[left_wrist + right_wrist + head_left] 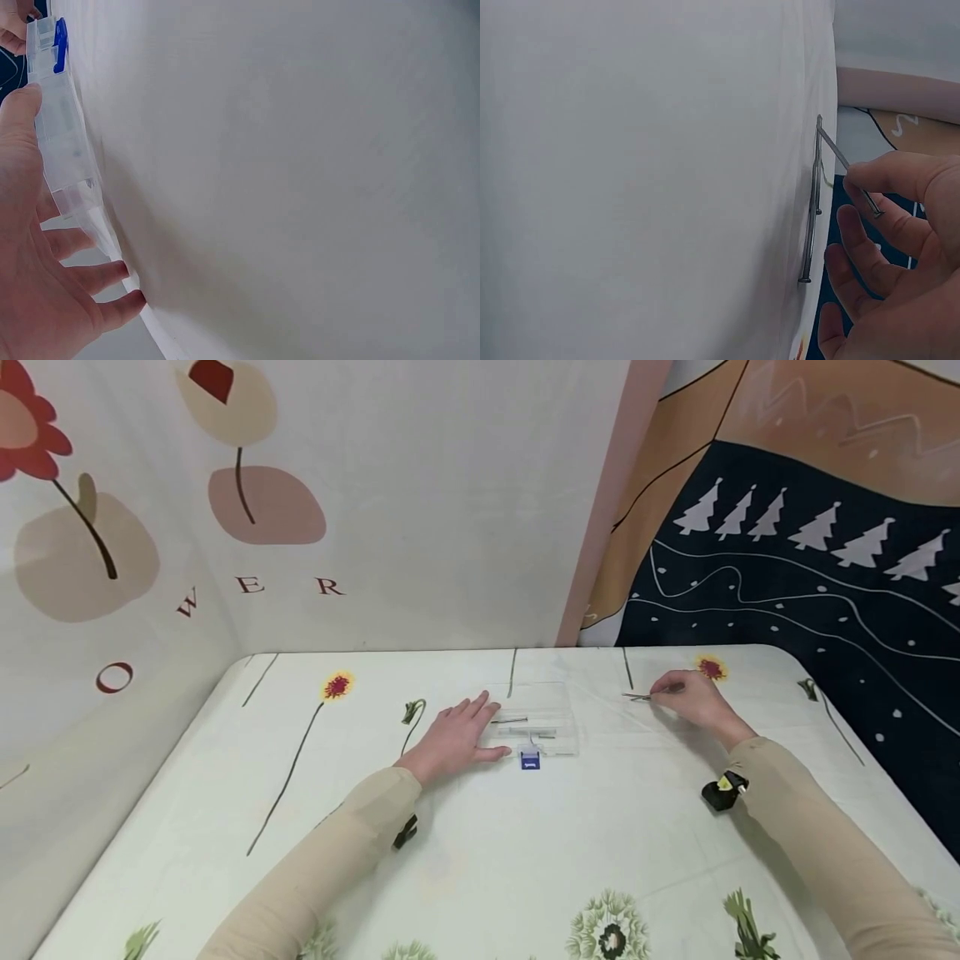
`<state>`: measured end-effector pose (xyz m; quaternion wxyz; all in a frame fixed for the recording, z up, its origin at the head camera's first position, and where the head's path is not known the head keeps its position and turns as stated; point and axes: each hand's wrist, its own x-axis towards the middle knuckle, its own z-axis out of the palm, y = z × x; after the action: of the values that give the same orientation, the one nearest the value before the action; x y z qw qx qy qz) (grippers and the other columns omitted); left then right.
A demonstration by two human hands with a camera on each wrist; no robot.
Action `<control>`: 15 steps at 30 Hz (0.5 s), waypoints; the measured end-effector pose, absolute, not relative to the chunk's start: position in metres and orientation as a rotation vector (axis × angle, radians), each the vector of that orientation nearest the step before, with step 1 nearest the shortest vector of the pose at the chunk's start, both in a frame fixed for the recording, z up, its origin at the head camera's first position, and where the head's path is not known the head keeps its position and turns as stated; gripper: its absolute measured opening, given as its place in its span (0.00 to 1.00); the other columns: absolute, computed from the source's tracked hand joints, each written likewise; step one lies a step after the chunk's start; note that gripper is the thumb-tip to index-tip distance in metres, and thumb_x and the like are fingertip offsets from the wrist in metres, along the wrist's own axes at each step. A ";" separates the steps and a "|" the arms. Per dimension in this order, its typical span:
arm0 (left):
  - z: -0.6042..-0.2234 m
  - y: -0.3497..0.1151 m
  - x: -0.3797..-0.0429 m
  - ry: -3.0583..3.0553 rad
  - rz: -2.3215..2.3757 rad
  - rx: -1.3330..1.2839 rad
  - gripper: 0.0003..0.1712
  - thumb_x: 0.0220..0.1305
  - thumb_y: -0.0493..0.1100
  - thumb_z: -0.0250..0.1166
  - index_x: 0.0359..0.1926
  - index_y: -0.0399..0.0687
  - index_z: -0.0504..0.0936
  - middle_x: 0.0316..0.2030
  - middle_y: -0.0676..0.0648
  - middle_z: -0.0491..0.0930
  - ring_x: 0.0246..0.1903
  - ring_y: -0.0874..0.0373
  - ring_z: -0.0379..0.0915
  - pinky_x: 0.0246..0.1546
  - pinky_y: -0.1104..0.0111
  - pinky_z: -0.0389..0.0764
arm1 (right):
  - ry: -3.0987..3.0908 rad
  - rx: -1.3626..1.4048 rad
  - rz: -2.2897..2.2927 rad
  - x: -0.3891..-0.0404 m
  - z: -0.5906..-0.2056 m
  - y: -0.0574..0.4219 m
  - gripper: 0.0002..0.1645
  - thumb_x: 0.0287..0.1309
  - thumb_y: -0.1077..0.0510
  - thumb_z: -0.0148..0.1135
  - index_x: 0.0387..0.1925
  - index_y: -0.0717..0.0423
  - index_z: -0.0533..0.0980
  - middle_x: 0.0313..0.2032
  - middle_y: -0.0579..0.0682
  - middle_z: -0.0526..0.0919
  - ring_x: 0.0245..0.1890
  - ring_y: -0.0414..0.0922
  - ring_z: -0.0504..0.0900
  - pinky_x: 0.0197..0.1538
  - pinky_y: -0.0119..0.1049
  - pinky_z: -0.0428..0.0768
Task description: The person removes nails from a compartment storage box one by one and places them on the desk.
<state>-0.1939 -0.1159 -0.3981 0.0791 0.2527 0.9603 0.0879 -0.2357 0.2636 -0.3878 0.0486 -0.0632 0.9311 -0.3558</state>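
Observation:
My right hand [693, 700] pinches a metal nail [836, 150] between thumb and fingertips, at the right of the box. Its pointed end meets the tip area of other nails [810, 232] lying on the cloth just below. My left hand [456, 735] spreads its fairly straight fingers along the left side of a clear plastic box [64, 135], with the thumb against the box. A blue latch [530, 760] hangs at the box's front. Inside the box a nail [512, 720] lies lengthwise; the clear walls make the other contents hard to tell.
A white flower-printed cloth [480, 860] covers the table. Behind it hangs a pale curtain [450, 527], and a dark fabric with white trees [787, 593] hangs on the right. Both wrists carry dark devices, one a black wrist camera [722, 792].

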 end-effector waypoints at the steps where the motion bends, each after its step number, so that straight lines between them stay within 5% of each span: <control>1: -0.398 -0.116 -0.194 2.875 0.264 0.757 0.48 0.65 0.70 0.53 0.74 0.45 0.56 0.74 0.39 0.48 0.69 0.38 0.50 0.65 0.47 0.56 | 2.839 -0.192 -1.085 -0.236 -0.388 0.264 0.13 0.62 0.62 0.60 0.43 0.69 0.78 0.45 0.64 0.79 0.44 0.56 0.73 0.47 0.46 0.70; 15: -0.398 -0.117 -0.193 2.880 0.284 0.759 0.47 0.65 0.69 0.53 0.74 0.45 0.56 0.73 0.39 0.48 0.69 0.37 0.49 0.65 0.46 0.55 | 2.842 -0.140 -1.162 -0.231 -0.386 0.262 0.14 0.63 0.61 0.58 0.45 0.69 0.78 0.47 0.65 0.78 0.46 0.56 0.72 0.46 0.46 0.70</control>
<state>-0.1927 -0.1166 -0.3985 0.0748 0.2529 0.9600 0.0945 -0.2307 0.2624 -0.3858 0.0342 -0.0456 0.9241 -0.3778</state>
